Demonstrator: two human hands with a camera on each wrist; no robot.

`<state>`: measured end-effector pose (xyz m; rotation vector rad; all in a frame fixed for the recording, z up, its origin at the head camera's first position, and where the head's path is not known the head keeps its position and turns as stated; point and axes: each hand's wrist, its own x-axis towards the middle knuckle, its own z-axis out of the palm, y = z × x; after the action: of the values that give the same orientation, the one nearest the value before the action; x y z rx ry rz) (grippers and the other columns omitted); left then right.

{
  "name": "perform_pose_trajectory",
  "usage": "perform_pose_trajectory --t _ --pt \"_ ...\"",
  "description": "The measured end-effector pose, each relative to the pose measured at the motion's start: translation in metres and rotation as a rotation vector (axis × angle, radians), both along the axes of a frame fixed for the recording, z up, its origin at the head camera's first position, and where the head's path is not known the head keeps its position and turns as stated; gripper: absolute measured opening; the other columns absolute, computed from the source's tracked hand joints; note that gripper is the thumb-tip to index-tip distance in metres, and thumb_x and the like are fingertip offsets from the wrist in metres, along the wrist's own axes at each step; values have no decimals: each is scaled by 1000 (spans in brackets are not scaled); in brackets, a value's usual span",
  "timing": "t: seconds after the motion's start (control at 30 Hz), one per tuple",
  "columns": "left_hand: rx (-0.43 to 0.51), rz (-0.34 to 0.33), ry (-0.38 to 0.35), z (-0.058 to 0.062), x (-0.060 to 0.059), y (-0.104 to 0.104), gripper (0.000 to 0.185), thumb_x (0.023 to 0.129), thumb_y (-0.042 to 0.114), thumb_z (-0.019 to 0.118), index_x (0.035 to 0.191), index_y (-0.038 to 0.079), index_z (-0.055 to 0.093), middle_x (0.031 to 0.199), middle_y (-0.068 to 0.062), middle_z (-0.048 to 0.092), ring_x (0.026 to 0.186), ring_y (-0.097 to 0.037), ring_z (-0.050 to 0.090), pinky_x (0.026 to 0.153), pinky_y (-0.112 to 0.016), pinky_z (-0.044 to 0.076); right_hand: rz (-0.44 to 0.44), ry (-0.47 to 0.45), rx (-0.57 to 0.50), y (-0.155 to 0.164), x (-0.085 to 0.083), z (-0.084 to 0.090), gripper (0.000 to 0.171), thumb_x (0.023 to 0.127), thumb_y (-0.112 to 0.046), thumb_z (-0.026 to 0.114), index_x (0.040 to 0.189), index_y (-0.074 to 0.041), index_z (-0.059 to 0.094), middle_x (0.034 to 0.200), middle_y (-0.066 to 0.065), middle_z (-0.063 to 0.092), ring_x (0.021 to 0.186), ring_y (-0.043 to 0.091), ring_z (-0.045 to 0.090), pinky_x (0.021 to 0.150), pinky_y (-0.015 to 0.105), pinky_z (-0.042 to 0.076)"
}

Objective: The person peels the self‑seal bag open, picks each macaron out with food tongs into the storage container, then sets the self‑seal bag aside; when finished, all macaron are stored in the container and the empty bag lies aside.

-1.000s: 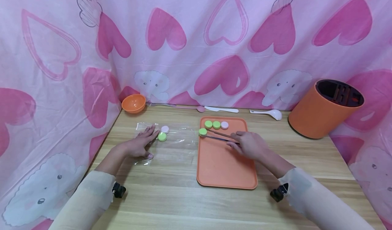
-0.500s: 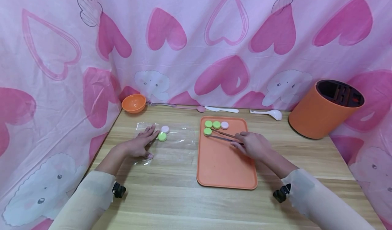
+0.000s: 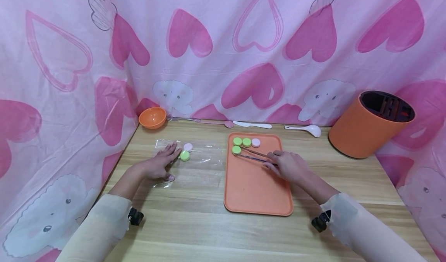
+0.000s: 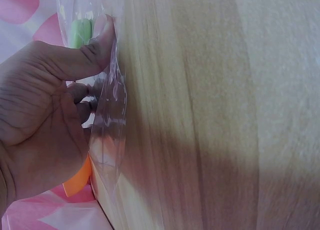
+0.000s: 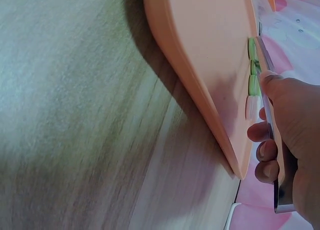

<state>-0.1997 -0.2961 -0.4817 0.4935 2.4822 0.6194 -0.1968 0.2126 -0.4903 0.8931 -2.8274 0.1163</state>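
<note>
My right hand (image 3: 287,165) grips metal tongs (image 3: 252,155) over the orange tray (image 3: 258,192). The tong tips hold a green disc (image 3: 236,150) at the tray's far left. Behind it on the tray lie two green discs (image 3: 242,142) and a pink disc (image 3: 256,142). In the right wrist view my right hand (image 5: 287,135) curls round the tongs (image 5: 272,120) beside the tray (image 5: 200,55). My left hand (image 3: 158,163) lies flat on a clear plastic bag (image 3: 195,157), its fingers straight. A green disc (image 3: 184,155) and a pink disc (image 3: 188,147) sit by its fingertips. The left wrist view shows my left hand (image 4: 45,105) pressing the bag (image 4: 107,120).
An orange bowl (image 3: 152,117), a fork (image 3: 182,119), a white knife (image 3: 251,124) and a white ladle (image 3: 304,128) line the table's back edge. An orange utensil holder (image 3: 369,124) stands at the right. Pink heart-patterned cloth closes off the back and the left side.
The tongs carried the green disc a short way right, from the tray's left rim onto the tray. My right hand shifted right with them. My left hand stayed still.
</note>
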Motion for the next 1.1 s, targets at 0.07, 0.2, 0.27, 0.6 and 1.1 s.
perform_pose_trajectory --t 0.07,0.2,0.27,0.6,1.1 --pt "-5 1 -2 -1 0 0 112 94 22 86 179 12 12 186 -20 -14 171 -49 -14 138 -70 -6 -2 -1 -3 0 0 0 29 102 -40 80 111 -13 79 85 1 67 61 14 56 57 40 60" --pt "-11 4 -8 -2 -1 0 112 95 21 85 179 13 12 186 -18 -15 172 -48 -15 138 -69 -6 -8 -9 -4 0 0 -1 30 102 -41 80 113 -13 80 87 1 69 62 14 57 59 41 61" --pt "-13 8 -12 -2 -1 0 112 95 20 85 179 13 11 186 -18 -15 172 -47 -16 138 -69 -6 -11 -13 -6 0 0 -1 31 102 -41 80 114 -13 80 88 1 70 63 14 58 59 42 62" --pt "-10 13 -18 -1 -1 0 112 94 19 85 179 14 12 186 -17 -16 172 -47 -16 138 -69 -7 -25 -47 -4 0 1 0 32 101 -41 81 115 -12 80 86 1 69 62 13 56 58 36 60" --pt "-5 8 -15 0 0 0 113 94 20 86 179 13 12 186 -18 -16 171 -48 -17 138 -70 -7 -11 -31 -40 2 1 1 28 101 -39 82 112 -13 80 93 5 75 67 17 65 62 43 62"
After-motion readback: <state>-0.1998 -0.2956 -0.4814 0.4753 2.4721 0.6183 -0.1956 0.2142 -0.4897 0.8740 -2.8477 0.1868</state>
